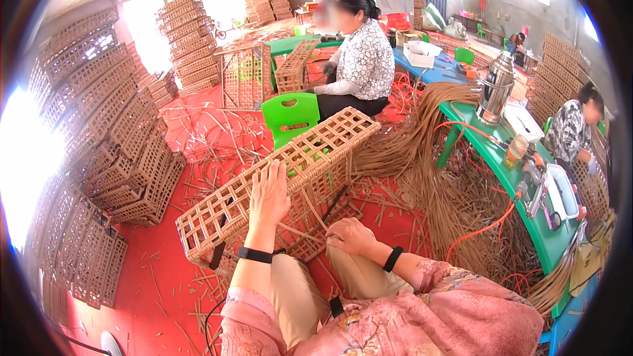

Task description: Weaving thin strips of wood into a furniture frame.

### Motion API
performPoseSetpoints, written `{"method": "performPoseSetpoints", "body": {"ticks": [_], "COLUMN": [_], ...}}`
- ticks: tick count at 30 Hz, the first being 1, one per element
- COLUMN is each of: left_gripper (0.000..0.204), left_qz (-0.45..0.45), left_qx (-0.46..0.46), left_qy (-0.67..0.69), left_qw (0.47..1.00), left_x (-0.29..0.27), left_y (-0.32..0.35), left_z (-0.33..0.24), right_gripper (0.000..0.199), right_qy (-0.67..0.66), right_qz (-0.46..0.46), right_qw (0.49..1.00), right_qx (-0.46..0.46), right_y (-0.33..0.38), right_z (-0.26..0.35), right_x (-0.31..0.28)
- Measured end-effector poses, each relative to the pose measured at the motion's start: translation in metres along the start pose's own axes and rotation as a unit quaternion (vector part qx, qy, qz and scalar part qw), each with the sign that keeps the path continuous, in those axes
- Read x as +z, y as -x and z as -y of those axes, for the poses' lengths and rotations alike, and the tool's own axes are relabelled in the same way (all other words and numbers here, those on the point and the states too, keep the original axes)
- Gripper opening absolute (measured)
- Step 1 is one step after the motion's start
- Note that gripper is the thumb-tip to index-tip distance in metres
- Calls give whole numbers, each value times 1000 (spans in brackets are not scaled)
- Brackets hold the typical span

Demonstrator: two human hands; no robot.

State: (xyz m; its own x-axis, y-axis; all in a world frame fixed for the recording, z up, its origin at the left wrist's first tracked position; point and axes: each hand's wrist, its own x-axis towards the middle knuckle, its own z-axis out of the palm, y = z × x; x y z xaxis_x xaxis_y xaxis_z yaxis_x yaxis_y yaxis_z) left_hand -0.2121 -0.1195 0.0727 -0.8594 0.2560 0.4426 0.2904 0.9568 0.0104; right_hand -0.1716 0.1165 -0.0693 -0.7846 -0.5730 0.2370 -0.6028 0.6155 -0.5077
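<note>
A long woven rattan basket [280,183] with an open lattice lies slantwise before my knees. My left hand [269,196] rests flat on its top weave, fingers stretched out and together. By my right knee, at the basket's near side, my right hand [351,235] is closed with its fingers curled. A thin loose rattan strip [318,208] runs from the basket's side to these fingers; the grip itself is partly hidden. Dark metal bars of a frame show through the lattice.
Stacked woven baskets [112,118] rise at the left. A green table [527,191] at the right carries a steel flask [494,89], a jar and tools. Rattan strands [435,158] spill beside it. A green chair [290,118] and a seated person [366,59] are ahead.
</note>
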Motion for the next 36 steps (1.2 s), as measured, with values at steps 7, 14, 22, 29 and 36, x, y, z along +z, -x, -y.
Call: {"method": "performPoseSetpoints", "body": {"ticks": [7,14,22,29,36], "left_gripper": [72,71,71,71,72], "left_qz": [-1,-17,-17,-24,-11], "left_qx": [-2,5,6,8,-2], "left_qy": [-8,-13,-7,-4,-3], "left_qw": [1000,1000,1000,1000,1000], "left_x": [1,4,4,6,4], "left_y": [0,1,0,0,6], "left_z": [0,1,3,2,0], "right_gripper": [30,30,25,26,25], "right_qy": [-1,1,-8,-6,-11], "right_qz": [-10,-6,-46,-52,-40], "right_qw": [1000,1000,999,998,999], "right_qx": [0,2,-22,-19,-16], "right_y": [0,0,-1,1,2], "right_z": [4,4,3,2,1], "right_x": [-3,-4,0,1,6]}}
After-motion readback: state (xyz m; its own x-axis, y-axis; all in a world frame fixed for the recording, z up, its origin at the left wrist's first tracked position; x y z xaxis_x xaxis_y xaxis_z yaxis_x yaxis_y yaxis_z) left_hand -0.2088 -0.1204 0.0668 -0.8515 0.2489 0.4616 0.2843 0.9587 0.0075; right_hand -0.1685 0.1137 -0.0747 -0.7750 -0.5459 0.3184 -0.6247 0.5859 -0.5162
